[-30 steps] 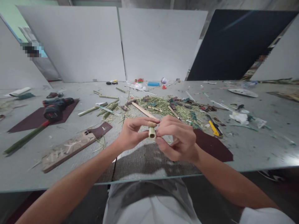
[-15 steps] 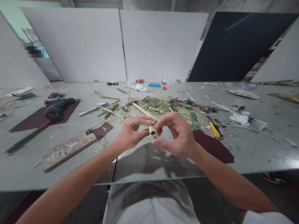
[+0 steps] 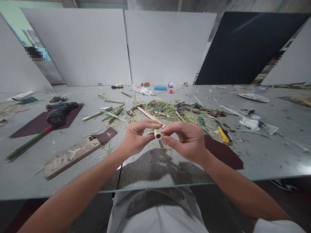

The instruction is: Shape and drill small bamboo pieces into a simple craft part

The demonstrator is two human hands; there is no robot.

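Note:
My left hand [image 3: 137,137] is closed around a short, pale green bamboo tube [image 3: 157,134], its hollow open end turned toward me. A tan wrap is visible around a finger at the tube. My right hand [image 3: 186,139] is bent beside the open end, with thumb and forefinger pinched at the tube's right edge. Behind the tube a flat wooden strip [image 3: 147,113] slants away to the left, its near end hidden by my hands. Beyond it spreads a heap of green shavings [image 3: 167,110].
On the left are a cordless drill [image 3: 58,113], a patterned phone case [image 3: 70,157] and cut bamboo pieces [image 3: 96,115]. At right, a yellow utility knife [image 3: 224,134] lies near a dark red sheet [image 3: 222,153]. Upright white panels [image 3: 170,48] line the table's back.
My right thumb and forefinger have drawn closer together at the tube's end, and the hand has flattened. My left hand and the tube have shifted only slightly.

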